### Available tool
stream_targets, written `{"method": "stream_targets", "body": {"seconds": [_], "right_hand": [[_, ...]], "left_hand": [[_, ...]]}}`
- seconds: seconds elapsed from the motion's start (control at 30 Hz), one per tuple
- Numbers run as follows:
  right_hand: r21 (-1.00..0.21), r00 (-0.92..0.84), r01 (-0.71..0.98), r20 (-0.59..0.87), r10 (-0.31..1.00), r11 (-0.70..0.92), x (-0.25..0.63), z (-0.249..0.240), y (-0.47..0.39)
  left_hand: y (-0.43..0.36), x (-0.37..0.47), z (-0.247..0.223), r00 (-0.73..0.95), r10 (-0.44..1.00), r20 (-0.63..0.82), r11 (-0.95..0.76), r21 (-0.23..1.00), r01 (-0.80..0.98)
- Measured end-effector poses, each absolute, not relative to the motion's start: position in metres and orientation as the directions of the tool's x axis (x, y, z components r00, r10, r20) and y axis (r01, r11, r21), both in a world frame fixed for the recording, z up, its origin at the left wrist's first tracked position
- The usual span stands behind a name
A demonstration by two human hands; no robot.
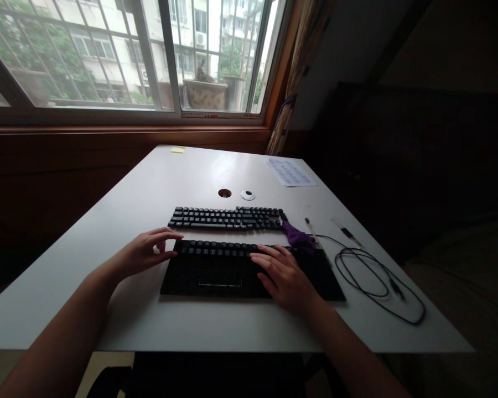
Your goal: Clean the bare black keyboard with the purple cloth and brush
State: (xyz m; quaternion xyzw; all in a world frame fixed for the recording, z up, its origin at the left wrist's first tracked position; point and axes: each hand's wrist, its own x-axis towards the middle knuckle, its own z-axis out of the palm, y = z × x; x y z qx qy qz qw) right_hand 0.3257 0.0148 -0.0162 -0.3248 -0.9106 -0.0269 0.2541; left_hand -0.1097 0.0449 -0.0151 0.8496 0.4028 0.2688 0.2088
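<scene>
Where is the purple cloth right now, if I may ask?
The purple cloth is right of centre in the head view, at the far edge of the black keyboard base, just beyond the right hand.

So the right hand [286, 276] hides part of the key rows [211, 248] on the black base [219, 276], and the purple cloth [299, 237] covers a bit more. Writing on the paper [292, 172] is way too blurry to read, and legends on the farther keycaps [207, 217] are super tiny. Both forearms [66, 326] run off the bottom, the window [124, 55] gets chopped at the top and left, and the far right is basically murk.
</scene>
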Motion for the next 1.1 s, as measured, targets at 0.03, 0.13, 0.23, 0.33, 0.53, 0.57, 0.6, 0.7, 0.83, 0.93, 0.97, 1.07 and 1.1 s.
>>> {"method": "stream_targets", "body": {"seconds": [0.03, 0.13, 0.23, 0.33, 0.53, 0.57, 0.6, 0.7, 0.83, 0.93, 0.97, 1.07, 1.1], "right_hand": [[-0.121, -0.657, 0.606, 0.482, 0.58, 0.786, 0.326, -0.016, 0.014], [-0.141, -0.639, 0.602, 0.504, 0.581, 0.786, 0.325, -0.015, 0.012], [-0.169, -0.592, 0.615, 0.546, 0.593, 0.77, 0.327, -0.013, 0.014], [-0.177, -0.459, 0.708, 0.62, 0.636, 0.684, 0.341, -0.01, 0.027], [-0.051, -0.171, 0.971, 0.543, 0.822, 0.235, 0.396, -0.01, 0.074], [-0.05, -0.156, 0.977, 0.497, 0.853, 0.208, 0.403, -0.012, 0.08], [-0.068, -0.144, 0.978, 0.461, 0.876, 0.197, 0.408, -0.015, 0.085], [-0.205, -0.114, 0.957, 0.39, 0.914, 0.206, 0.415, -0.021, 0.094], [-0.357, -0.024, 0.905, 0.504, 0.863, 0.233, 0.414, -0.019, 0.093], [-0.401, 0.07, 0.882, 0.632, 0.772, 0.249, 0.417, -0.009, 0.088], [-0.409, 0.106, 0.88, 0.663, 0.741, 0.24, 0.42, -0.005, 0.086], [-0.426, 0.204, 0.886, 0.715, 0.669, 0.184, 0.433, 0.004, 0.084], [-0.427, 0.227, 0.89, 0.718, 0.658, 0.159, 0.438, 0.006, 0.085]], "left_hand": [[0.045, -0.11, -0.015, 0.531, 0.797, 0.287, -0.587, 0.572, 0.573], [0.045, -0.11, -0.015, 0.53, 0.799, 0.286, -0.585, 0.573, 0.573], [0.045, -0.109, -0.014, 0.527, 0.801, 0.284, -0.582, 0.575, 0.574], [0.044, -0.109, -0.014, 0.53, 0.798, 0.287, -0.587, 0.571, 0.574], [0.046, -0.11, -0.017, 0.534, 0.789, 0.303, -0.599, 0.569, 0.563], [0.046, -0.11, -0.017, 0.537, 0.787, 0.303, -0.602, 0.568, 0.561], [0.046, -0.111, -0.018, 0.539, 0.786, 0.303, -0.603, 0.567, 0.561], [0.047, -0.111, -0.019, 0.533, 0.795, 0.29, -0.59, 0.576, 0.565], [0.046, -0.11, -0.017, 0.523, 0.805, 0.281, -0.575, 0.586, 0.57], [0.046, -0.11, -0.017, 0.525, 0.8, 0.29, -0.583, 0.582, 0.567], [0.046, -0.11, -0.017, 0.526, 0.799, 0.292, -0.585, 0.583, 0.565], [0.047, -0.112, -0.02, 0.526, 0.8, 0.289, -0.583, 0.584, 0.565], [0.047, -0.112, -0.021, 0.528, 0.799, 0.288, -0.583, 0.584, 0.565]]}}
